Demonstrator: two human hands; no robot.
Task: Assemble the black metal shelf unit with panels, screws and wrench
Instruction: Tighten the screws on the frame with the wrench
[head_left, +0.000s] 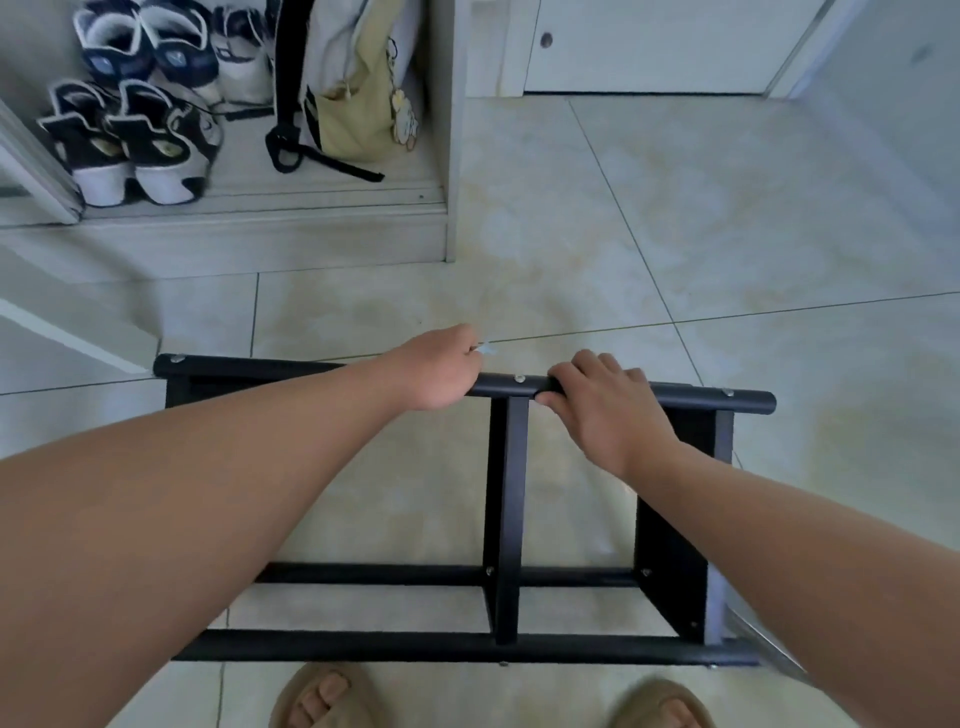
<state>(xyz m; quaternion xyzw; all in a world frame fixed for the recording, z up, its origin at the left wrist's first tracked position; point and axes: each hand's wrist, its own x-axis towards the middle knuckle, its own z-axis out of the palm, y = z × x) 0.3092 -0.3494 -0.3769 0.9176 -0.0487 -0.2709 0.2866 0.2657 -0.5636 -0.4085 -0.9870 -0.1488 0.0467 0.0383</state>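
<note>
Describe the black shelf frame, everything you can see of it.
The black shelf frame looks like matte painted metal and stands on the tiled floor. A round top rail carries three silver screw heads. A flat central upright, a right side panel and two lower rails join it. The right hand grips the top rail. The left hand lies fisted on it, seemingly pinching a small pale item.

The frame (506, 519) stood on the floor (675, 234). Both hands gripped its far bar (675, 397): the left hand (441, 371) left of the middle upright, the right hand (602, 410) just right of it. Feet (322, 696) stood just before the frame. Behind it to the left, shoes (130, 140) and a bag (353, 104) sat in a cabinet (452, 156); a door (649, 47) lay behind, to the right.
</note>
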